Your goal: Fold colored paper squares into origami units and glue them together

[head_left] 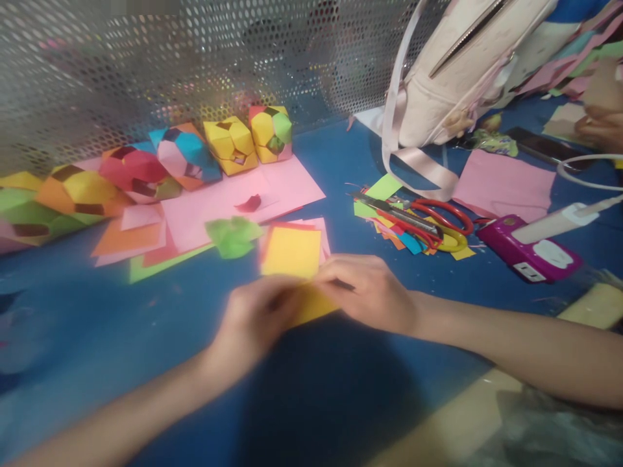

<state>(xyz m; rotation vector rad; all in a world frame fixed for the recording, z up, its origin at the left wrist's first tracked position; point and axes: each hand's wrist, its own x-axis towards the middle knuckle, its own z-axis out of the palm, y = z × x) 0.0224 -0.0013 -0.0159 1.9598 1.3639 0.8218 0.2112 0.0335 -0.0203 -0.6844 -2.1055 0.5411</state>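
Between my two hands is a sheet of yellow paper [314, 306], partly hidden under the fingers. My left hand [256, 314] pinches its left side and is a little blurred. On the sheet's upper right edge, my right hand [367, 288] has thumb and fingers pressed together. Just beyond lies a stack of square papers [292, 251] with a yellow one on top and pink edges showing. A crumpled or folded green paper piece [233, 236] rests left of the stack.
Folded paper balls [136, 170] line the back left by a perforated metal panel [219, 58]. Pink sheets [209, 211] lie before them. Red-handled scissors [433, 220], a purple box [530, 250] with a white cable, and a pale bag [438, 97] stand right. Another person's hand [603, 123] shows far right.
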